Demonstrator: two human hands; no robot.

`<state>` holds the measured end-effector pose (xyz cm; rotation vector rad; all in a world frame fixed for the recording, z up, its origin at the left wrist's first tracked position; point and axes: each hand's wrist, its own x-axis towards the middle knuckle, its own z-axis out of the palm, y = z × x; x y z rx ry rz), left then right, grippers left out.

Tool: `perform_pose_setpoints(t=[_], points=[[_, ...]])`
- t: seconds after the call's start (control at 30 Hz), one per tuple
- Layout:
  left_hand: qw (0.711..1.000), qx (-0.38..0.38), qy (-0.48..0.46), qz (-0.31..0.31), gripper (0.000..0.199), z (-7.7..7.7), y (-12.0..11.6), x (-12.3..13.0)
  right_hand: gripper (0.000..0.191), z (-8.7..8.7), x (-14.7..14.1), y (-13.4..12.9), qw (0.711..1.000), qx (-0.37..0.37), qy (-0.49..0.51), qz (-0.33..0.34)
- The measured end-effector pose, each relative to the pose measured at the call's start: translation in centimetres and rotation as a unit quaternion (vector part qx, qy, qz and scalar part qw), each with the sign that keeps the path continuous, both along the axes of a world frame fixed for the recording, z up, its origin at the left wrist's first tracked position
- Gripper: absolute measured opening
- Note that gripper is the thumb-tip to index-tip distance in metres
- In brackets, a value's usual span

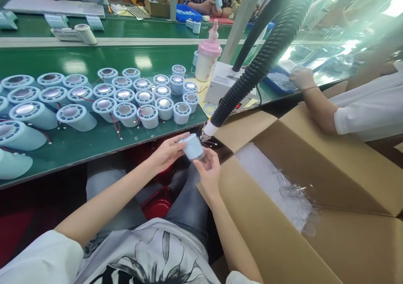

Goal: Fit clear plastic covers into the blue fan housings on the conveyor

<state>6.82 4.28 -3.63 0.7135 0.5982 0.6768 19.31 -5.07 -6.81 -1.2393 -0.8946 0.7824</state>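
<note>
My left hand (171, 149) is closed on a light-blue plastic cylinder housing (193, 146), held tilted in front of the bench edge. My right hand (209, 168) grips a clear plastic cover (200, 156) at the housing's lower end; how far the cover is fitted on cannot be made out. Just above the housing is the white-tipped nozzle (209, 129) of a black corrugated hose (252, 69). On the green bench to the left stand rows of similar blue housings (147, 116), several with thin red and black wires.
An open cardboard box (261, 216) on the right holds clear plastic pieces (296, 195). Behind the nozzle are a white machine (220, 84) and a pink-lidded bottle (208, 59). A co-worker's arm (317, 103) reaches to a blue tray (280, 80). Other people sit across the bench.
</note>
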Motion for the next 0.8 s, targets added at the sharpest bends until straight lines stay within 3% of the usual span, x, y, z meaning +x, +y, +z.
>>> perform_pose_setpoints(t=[0.13,0.23,0.37,0.47,0.6,0.8], points=[[1.000,0.014,0.011,-0.006,0.056,0.7,-0.6,-0.9,0.045,0.5,0.4,-0.7,1.000,0.010,-0.006,0.023],[0.993,0.095,0.035,-0.054,0.068,1.3,-1.6,-2.3,0.039,1.6,1.5,-2.2,0.991,0.041,-0.104,0.079],[0.962,0.218,0.072,-0.147,0.077,2.4,-3.5,-4.7,0.036,4.1,2.9,-4.1,0.939,0.079,-0.288,0.171],[0.931,0.303,0.111,-0.173,0.072,3.4,-4.7,-6.0,0.037,6.0,3.3,-4.9,0.915,0.069,-0.333,0.216],[0.904,0.377,0.111,-0.167,0.069,4.3,-5.5,-6.8,0.037,7.7,3.2,-5.4,0.921,0.026,-0.293,0.257],[0.884,0.419,0.124,-0.165,0.074,5.0,-5.8,-7.2,0.039,8.7,2.9,-5.6,0.940,-0.063,-0.150,0.301]])
